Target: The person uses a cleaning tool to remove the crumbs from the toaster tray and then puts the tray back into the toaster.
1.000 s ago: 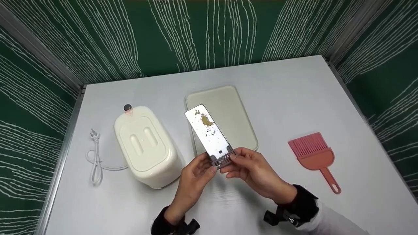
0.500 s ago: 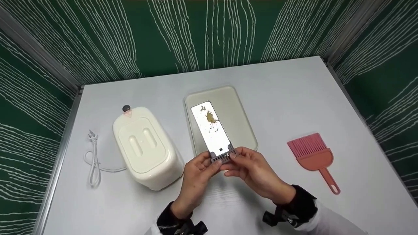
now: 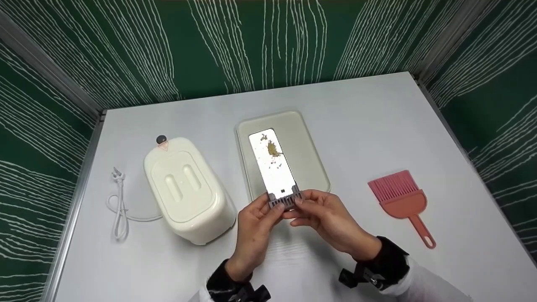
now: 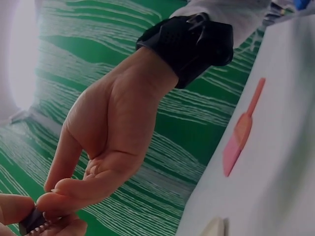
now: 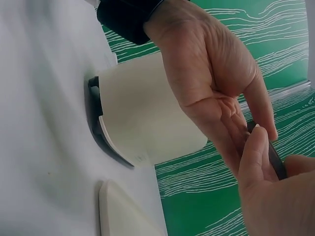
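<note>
In the head view a crumb tray (image 3: 272,178), a narrow shiny metal plate with a grey slotted end, is held up over the front of a beige tray (image 3: 300,147). Yellow-brown crumbs (image 3: 273,149) lie near its far end. My left hand (image 3: 255,228) pinches the left of the slotted end, thumb on top. On the right of that end, my right hand (image 3: 331,218) pinches it the same way. From the left wrist, the crumb tray's dark end (image 4: 33,221) shows between the fingertips of both hands; in the right wrist view its dark edge (image 5: 275,157) shows.
A cream toaster (image 3: 188,188) with a lid stands left of the hands, its bundled cord and plug (image 3: 119,201) farther left. At the right lies a pink brush (image 3: 402,199) with its handle toward the front. Green patterned walls (image 3: 289,46) enclose the table (image 3: 356,113).
Both hands have turned the crumb tray slightly clockwise, its far end shifting right and away over the beige tray. The crumbs stay on it. The toaster and brush have not moved.
</note>
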